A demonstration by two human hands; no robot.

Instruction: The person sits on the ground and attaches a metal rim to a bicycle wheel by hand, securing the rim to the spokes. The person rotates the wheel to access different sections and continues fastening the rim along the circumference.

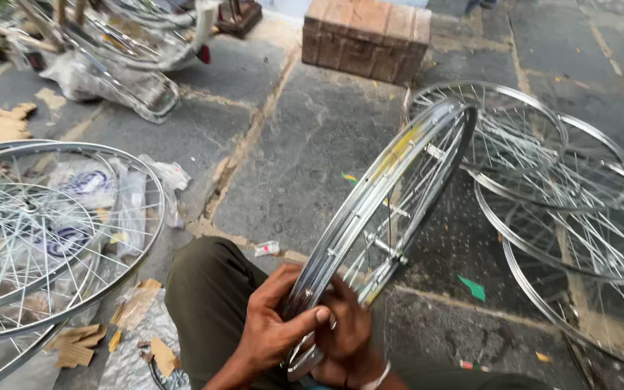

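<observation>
**Both hands on a spoked rim, finished wheels lying all around**

A seated person's left hand (272,336) wraps the lower edge of a silver bicycle rim (388,195), thumb pressed over the metal, while the right hand (344,328) closes its fingers on the same edge from the far side; both grips are clamped on the rim. The rim stands tilted on edge above the person's knee (211,289), rising up and away from the grip, its spokes already laced in. To the left of the grip, spoked wheels (45,231) lie over plastic wrapping and cardboard scraps (135,303). To the right, a stack of wheels (565,195) rests flat on the stone floor (290,159). Beyond the rim's top sits a brown wooden box (366,32). By appearance, several wheels are done and this one remains in hand.
</observation>
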